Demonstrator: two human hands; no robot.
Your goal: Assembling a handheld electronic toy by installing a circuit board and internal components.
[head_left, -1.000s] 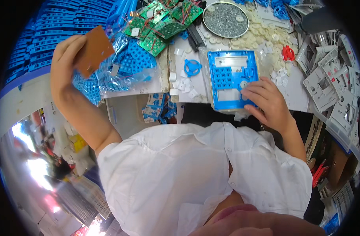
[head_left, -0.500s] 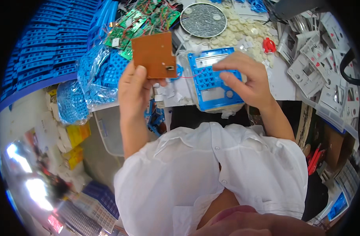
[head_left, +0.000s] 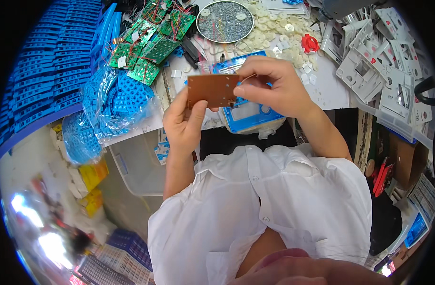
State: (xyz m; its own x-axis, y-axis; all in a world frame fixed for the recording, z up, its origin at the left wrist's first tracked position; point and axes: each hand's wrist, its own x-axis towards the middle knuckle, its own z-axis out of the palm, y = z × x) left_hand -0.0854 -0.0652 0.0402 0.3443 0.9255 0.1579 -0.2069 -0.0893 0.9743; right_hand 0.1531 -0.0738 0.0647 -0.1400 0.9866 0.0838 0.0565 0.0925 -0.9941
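Observation:
My left hand (head_left: pixel 185 118) grips a brown circuit board (head_left: pixel 210 90) by its left and lower edge, thumb on the plain face. At the board's right edge, my right hand (head_left: pixel 279 85) has thumb and fingers pinched around a thin wire (head_left: pixel 248 77). Whether those fingertips also press on the board is hard to make out. Below and behind both hands lies a blue plastic panel (head_left: pixel 248 124) with openings, on the near part of the table. The board and my right hand hide much of it.
Green circuit boards with wires (head_left: pixel 151 47) are heaped at back left, beside bagged blue keypad parts (head_left: pixel 120 97) and stacked blue panels (head_left: pixel 51 61). A round tray of small metal pieces (head_left: pixel 225 21) stands behind, near white discs (head_left: pixel 279 28). White panels (head_left: pixel 369 71) fill the right.
The brown board has come right and down and is tilted flatter, now over the blue panel. My right hand has closed in from above the panel to the board's edge.

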